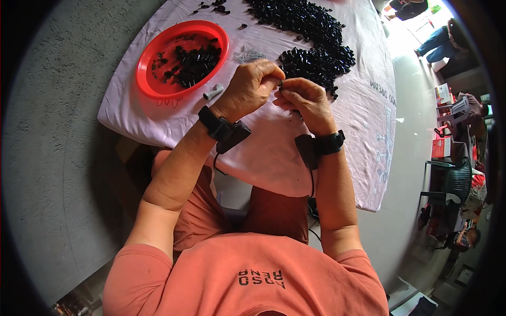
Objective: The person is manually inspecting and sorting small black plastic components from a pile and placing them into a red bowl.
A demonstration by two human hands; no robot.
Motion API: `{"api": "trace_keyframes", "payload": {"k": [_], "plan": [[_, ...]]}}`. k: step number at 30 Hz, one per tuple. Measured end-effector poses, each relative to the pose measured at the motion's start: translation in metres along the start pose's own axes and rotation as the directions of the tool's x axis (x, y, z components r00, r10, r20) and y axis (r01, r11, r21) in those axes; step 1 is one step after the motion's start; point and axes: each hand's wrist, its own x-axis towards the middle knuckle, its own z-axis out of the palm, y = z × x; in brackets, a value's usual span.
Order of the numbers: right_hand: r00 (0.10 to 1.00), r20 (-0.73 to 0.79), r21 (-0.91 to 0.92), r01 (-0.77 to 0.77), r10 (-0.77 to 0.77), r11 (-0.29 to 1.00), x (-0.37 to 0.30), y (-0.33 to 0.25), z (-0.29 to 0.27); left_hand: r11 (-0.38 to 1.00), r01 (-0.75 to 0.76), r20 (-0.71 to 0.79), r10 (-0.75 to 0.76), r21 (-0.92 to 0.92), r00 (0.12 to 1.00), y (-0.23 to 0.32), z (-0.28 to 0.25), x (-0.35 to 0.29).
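Note:
Both hands meet over the cloth-covered table, fingertips nearly touching. My left hand is closed in a pinch at a small black piece. Facing it, my right hand pinches the same piece from the other side, its remaining fingers curled. The piece is too small to make out in detail. Just beyond my hands lies a heap of small shiny black parts. Thin silvery pins are scattered behind my left hand. A small grey, spool-shaped object rests beside my left wrist.
A round red basin with loose black parts stands at the left of the pale pink tablecloth. More black parts spread toward the far edge. Off to the right are a dark green chair and other people in the background.

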Motion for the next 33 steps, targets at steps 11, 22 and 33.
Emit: {"api": "trace_keyframes", "payload": {"k": [11, 22, 33], "plan": [[0.999, -0.039, 0.036, -0.025, 0.026, 0.999, -0.001, -0.004, 0.003, 0.995, 0.029, 0.034, -0.032, 0.100, 0.999, 0.003, -0.008, 0.002], [0.997, -0.078, 0.008, -0.026, 0.027, 1.000, 0.000, -0.006, -0.002, 0.991, 0.135, 0.013, -0.135, 0.024, 0.991, -0.004, -0.009, 0.001], [0.983, -0.183, -0.023, 0.028, -0.032, 0.999, 0.001, -0.004, -0.008, 0.866, 0.079, 0.025, -0.105, 0.494, 0.994, -0.020, -0.028, -0.003]]}}
